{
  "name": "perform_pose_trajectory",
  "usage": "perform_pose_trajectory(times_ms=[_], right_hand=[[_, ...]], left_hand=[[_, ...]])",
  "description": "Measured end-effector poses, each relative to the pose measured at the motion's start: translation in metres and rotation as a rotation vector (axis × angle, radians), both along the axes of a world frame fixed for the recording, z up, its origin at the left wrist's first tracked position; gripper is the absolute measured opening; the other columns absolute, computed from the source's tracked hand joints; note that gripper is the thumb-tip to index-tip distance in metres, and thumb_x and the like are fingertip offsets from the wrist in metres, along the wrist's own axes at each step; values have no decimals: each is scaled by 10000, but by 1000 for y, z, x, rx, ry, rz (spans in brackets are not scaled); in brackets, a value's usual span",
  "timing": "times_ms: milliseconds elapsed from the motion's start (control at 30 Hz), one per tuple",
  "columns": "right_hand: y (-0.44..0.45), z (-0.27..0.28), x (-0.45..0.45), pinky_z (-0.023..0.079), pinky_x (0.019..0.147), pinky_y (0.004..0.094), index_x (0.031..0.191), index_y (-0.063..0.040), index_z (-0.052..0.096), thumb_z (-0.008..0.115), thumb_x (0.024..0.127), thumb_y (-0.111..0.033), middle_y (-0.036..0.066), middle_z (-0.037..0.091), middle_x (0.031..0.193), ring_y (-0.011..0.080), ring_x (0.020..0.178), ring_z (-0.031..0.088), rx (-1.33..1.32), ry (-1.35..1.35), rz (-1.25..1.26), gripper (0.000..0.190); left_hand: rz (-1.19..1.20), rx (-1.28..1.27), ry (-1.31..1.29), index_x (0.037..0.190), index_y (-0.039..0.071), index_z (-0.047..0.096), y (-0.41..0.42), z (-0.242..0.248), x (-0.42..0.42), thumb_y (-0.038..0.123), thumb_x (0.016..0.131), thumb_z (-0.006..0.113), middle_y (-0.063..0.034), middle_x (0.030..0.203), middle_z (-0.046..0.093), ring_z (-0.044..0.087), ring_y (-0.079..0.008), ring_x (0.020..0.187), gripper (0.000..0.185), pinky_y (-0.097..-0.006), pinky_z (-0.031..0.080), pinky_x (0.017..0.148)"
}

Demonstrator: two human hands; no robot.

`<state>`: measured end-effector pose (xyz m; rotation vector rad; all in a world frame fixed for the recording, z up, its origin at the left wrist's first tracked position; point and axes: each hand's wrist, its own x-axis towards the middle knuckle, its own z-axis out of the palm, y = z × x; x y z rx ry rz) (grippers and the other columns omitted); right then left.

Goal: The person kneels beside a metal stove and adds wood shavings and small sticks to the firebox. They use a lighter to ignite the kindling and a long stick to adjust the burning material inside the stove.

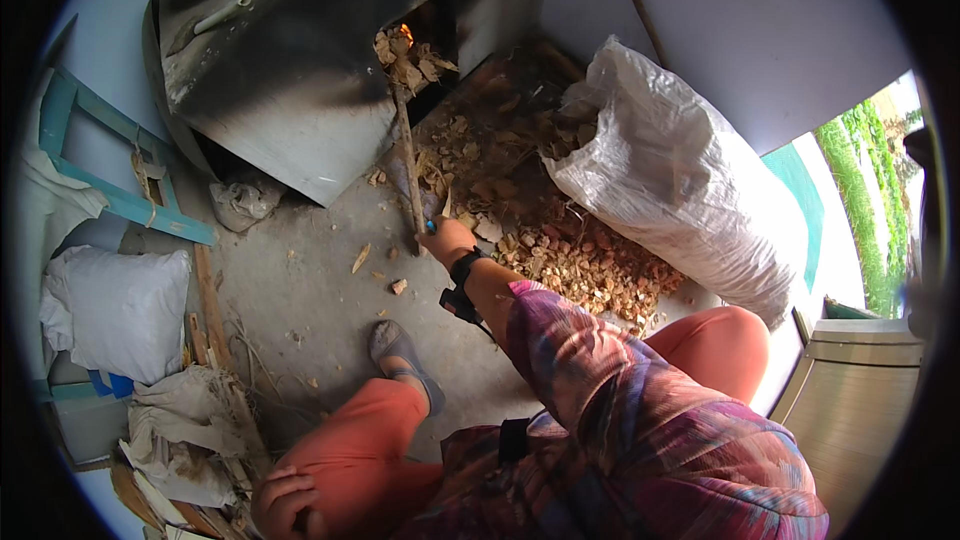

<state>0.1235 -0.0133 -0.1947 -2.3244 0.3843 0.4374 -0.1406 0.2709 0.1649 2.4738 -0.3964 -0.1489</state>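
Observation:
My right hand (448, 240) is closed around the lower end of a wooden stick (409, 165); something small and blue shows at the fingers. The stick's far end reaches into dry leaves and husks (409, 64) at the square mouth of a soot-blackened stove (300, 82), where a small orange flame (406, 34) glows. My left hand (289, 502) rests on my left knee with nothing visible in it. Dry leaves (495, 172) and a heap of broken, cob-like pieces (592, 266) lie on the floor right of the stick.
A large white woven sack (690, 180) lies on the right, its mouth towards the leaves. On the left are a teal wooden frame (127, 199), a stuffed white sack (120, 311), cloth (180, 420) and wood strips (211, 307). A crumpled plastic bag (244, 202) sits beside the stove.

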Motion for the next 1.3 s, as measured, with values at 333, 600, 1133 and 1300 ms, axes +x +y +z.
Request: perform_pose_trajectory(times_ms=[333, 600, 1133, 1300], right_hand=[[18, -27, 27, 510, 886, 452, 1248, -52, 530, 740, 795, -489, 202, 664, 1155, 357, 1077, 642, 18, 131, -67, 663], [23, -43, 41, 521, 864, 441, 1187, -29, 562, 739, 790, -452, 213, 689, 1069, 373, 1024, 662, 36, 143, -61, 606], [-11, -9, 33, 500, 851, 466, 1255, 3, 555, 616, 837, -330, 266, 679, 1011, 424, 961, 646, 231, -32, 70, 538], [-29, 32, 33, 495, 862, 470, 1179, 2, 602, 528, 846, -349, 281, 676, 1007, 450, 976, 633, 346, -113, 9, 489]], left_hand=[[-22, -15, 98, 994, 8, 664, 13, -5, 27, 115, 882, 632, -174, 1071, 681, 634, -378, 1057, 158, -480, 499, 942], [-30, -14, 107, 1010, 11, 663, 16, -6, 35, 105, 867, 648, -170, 1061, 683, 640, -376, 1035, 172, -478, 508, 918], [-44, -8, 65, 1042, 16, 661, 9, -3, 28, 84, 837, 679, -163, 1041, 686, 653, -374, 992, 217, -473, 526, 871], [-70, -11, 1, 1052, 18, 661, 2, 1, 21, 78, 827, 689, -161, 1035, 687, 657, -373, 978, 234, -472, 531, 857]])
